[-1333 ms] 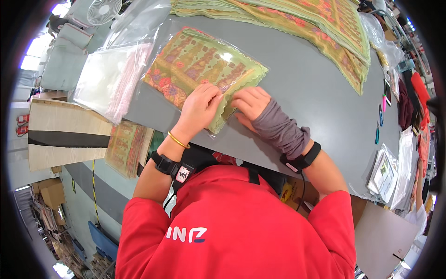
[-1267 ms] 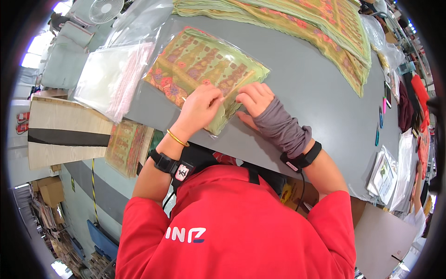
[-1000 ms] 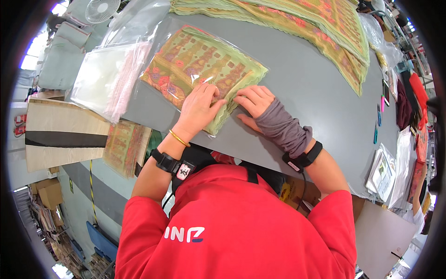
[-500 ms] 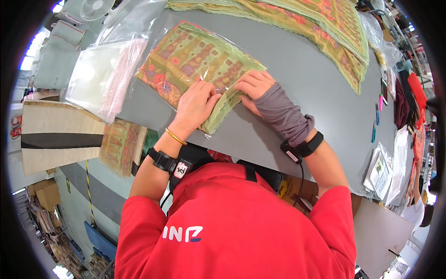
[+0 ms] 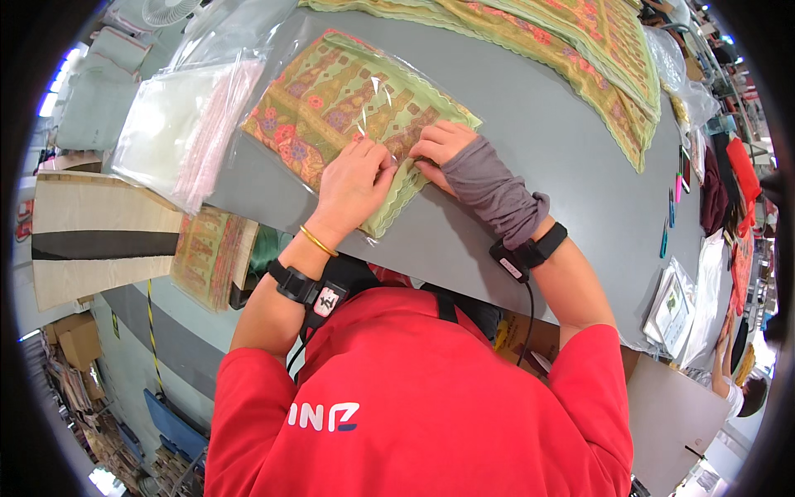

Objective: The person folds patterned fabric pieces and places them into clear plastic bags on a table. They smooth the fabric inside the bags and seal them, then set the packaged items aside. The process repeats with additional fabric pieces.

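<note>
My left hand [image 5: 354,184] flat on bagged cloth [image 5: 348,116], mid-frame on desk [image 5: 546,149], holding it down. My right hand [image 5: 443,145] fingers pinch bag edge to close it.

Glossy, clear plastic film of the bag [image 5: 331,91] is seen over matt, patterned woven cloth [image 5: 348,124] with a scalloped edge. The table top [image 5: 538,141] is shown as smooth, matt grey. A polished metal bangle [image 5: 317,241] and a soft knitted grey sleeve [image 5: 495,195] are worn. Frosted plastic bags [image 5: 178,132] are stacked at the left.
</note>
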{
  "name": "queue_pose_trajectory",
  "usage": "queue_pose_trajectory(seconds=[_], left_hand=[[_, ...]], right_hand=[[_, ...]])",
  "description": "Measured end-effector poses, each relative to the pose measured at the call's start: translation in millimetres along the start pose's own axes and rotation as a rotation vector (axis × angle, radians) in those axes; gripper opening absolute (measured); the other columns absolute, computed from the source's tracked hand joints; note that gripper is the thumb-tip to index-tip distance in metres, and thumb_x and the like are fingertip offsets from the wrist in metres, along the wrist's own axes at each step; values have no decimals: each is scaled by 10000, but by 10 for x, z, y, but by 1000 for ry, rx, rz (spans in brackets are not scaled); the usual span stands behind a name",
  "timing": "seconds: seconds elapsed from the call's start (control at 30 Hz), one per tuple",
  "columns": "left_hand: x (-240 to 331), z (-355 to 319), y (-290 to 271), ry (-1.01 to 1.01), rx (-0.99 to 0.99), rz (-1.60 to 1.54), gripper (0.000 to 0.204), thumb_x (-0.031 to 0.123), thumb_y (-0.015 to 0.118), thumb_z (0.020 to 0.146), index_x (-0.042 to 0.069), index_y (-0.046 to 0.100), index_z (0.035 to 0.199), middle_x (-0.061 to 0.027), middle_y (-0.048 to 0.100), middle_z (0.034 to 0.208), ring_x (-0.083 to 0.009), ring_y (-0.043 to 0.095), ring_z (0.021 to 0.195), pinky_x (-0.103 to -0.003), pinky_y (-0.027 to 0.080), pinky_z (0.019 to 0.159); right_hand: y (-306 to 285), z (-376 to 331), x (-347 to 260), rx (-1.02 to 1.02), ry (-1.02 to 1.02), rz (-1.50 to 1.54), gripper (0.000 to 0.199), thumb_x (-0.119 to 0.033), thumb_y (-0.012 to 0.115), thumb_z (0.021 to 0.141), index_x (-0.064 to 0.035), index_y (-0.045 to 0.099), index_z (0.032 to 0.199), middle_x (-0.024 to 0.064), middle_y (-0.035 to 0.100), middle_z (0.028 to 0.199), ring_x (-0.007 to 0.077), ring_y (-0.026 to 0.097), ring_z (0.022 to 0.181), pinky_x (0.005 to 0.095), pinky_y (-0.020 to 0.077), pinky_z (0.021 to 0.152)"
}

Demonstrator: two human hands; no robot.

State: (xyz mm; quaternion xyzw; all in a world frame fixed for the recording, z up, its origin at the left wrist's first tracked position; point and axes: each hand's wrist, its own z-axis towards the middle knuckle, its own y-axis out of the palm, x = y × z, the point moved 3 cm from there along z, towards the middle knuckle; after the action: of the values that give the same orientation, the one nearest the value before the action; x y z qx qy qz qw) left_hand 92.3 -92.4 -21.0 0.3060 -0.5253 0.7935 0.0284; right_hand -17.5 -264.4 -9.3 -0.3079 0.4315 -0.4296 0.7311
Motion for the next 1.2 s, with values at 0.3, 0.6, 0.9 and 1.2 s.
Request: queue_pose_trajectory(seconds=[0.3,0.6,0.9,1.2], left_hand=[[7,-4,19,45,57,68,91,139,662,953,62,614,942,-104,631,945,-328,643,973,-454,551,833],[225,-4,-288,139,201,-15,90,117,671,953,44,637,991,-123,636,945,-349,633,906,-452,518,777],[794,-573,84,464,-153,375,609,351,692,958,-114,576,1333,-320,559,1382,-451,503,1354,-478,439,1134],[914,-814,67,409,-453,6,725,390,687,975,-137,503,1437,-318,515,1457,-481,445,1429,-452,405,1194]], right_hand=[[-282,27,-85,-29,-160,-260,191,-53,729,700,-51,614,853,61,625,940,267,634,940,386,506,778],[-123,-106,-277,-41,-180,-6,368,-119,768,777,-60,684,1131,92,682,1106,311,643,1095,419,536,968],[226,85,42,-5,-37,221,201,0,712,877,-47,661,1065,120,690,1327,396,604,1262,483,506,1033],[-171,-444,-438,-308,-13,41,342,-201,596,1021,-117,691,1338,136,552,1555,384,408,1523,558,322,1233]])
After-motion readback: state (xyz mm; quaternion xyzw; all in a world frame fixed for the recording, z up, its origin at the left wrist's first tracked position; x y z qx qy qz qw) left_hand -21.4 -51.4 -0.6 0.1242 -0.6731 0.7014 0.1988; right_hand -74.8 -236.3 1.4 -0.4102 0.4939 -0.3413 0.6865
